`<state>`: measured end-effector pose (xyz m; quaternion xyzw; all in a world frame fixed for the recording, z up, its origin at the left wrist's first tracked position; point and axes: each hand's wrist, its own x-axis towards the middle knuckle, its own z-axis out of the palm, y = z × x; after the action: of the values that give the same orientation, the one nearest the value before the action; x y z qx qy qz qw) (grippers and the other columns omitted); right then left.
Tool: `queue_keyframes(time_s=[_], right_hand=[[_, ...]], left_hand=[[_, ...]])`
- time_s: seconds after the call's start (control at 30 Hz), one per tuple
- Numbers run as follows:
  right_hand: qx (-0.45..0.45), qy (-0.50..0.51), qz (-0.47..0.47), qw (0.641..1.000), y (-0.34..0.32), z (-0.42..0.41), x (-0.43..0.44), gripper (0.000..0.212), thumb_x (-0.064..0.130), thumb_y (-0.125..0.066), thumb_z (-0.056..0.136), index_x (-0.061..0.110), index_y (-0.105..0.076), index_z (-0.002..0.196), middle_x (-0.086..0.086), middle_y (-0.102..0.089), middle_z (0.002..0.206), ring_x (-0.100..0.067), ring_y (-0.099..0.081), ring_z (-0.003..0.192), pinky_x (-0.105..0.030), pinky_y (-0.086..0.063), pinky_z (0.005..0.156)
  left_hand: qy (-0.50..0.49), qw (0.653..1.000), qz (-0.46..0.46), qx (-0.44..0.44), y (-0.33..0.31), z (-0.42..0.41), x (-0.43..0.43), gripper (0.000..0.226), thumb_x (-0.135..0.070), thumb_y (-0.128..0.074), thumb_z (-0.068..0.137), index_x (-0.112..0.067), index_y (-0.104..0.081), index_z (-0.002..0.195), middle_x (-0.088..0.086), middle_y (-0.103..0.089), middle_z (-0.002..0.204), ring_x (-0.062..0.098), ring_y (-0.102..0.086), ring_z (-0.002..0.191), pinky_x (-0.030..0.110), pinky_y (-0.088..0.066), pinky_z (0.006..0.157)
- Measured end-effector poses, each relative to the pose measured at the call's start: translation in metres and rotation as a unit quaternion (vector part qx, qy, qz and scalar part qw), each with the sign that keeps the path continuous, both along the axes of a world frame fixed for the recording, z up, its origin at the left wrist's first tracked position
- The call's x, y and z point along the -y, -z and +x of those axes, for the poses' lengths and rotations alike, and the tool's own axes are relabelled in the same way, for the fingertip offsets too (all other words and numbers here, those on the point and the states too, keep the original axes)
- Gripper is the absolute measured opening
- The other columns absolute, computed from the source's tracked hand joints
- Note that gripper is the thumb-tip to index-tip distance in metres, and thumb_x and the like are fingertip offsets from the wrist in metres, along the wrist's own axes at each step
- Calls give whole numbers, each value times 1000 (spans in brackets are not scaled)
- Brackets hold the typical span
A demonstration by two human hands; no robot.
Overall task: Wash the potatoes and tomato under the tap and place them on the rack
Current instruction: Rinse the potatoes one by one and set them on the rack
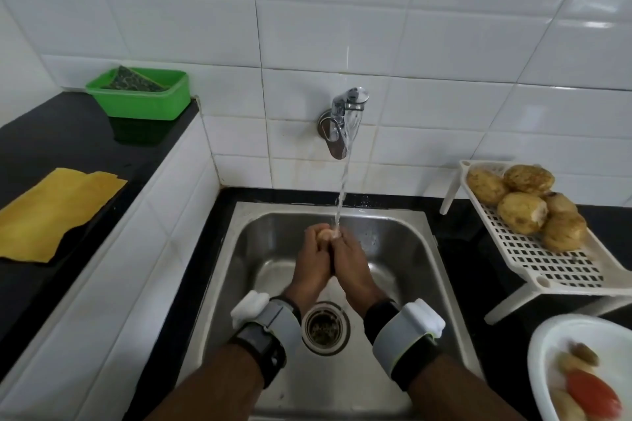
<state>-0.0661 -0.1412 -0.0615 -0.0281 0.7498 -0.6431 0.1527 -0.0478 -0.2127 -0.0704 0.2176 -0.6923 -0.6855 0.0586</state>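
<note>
Your left hand (313,261) and right hand (352,261) meet, fingers toward 12 o'clock, both curled round one pale, rounded potato (325,233) under the water stream (343,181) in the steel sink (407,249).

Both forearms reach forward, wrists strapped in grey bands (277,322); the left hand (313,261) and right hand (354,263) press side by side, fingers curled round a small pale potato (325,233)
</note>
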Motion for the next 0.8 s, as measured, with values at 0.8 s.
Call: queue_keyframes(time_s=[0.8], right_hand=[[-116, -76, 101, 985, -8, 8, -3, 50, 36, -23, 107, 5, -62, 104, -5, -67, 81, -5, -64, 60, -16, -48, 48]], left_hand=[[-14, 999, -40, -29, 1, 3, 14, 48, -49, -36, 101, -15, -69, 97, 5, -73, 87, 16, -70, 80, 29, -56, 70]])
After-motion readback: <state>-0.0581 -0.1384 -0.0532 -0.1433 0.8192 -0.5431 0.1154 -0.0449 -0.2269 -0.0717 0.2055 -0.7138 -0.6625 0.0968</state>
